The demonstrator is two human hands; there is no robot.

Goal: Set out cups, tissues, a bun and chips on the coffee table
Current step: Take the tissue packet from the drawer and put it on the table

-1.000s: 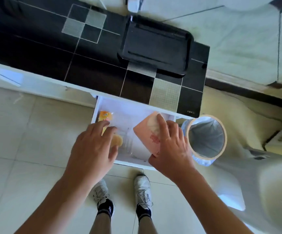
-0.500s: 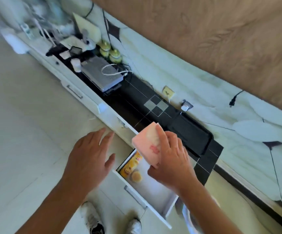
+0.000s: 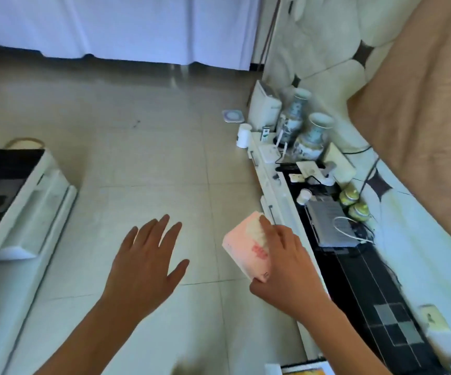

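My right hand (image 3: 286, 266) grips a pink pack of tissues (image 3: 247, 249) from the side and holds it in the air over the tiled floor, beside the long cabinet. My left hand (image 3: 146, 263) is open, fingers spread, palm down, and holds nothing. The coffee table (image 3: 29, 201), white-edged with a dark top, lies at the left edge. At the bottom edge a corner of the open drawer (image 3: 300, 370) shows something orange inside; bun, chips and cups cannot be made out.
A long low cabinet (image 3: 281, 201) with a black tiled top runs along the right wall. On it stand two patterned vases (image 3: 313, 136), a router (image 3: 270, 154), a grey set-top box (image 3: 329, 221), cables and two small green jars (image 3: 354, 201). White curtains hang at the back.
The view has swung left from the open drawer to the room and coffee table. My right hand has lifted the tissue pack out of the drawer; my left hand has come away from it holding nothing.
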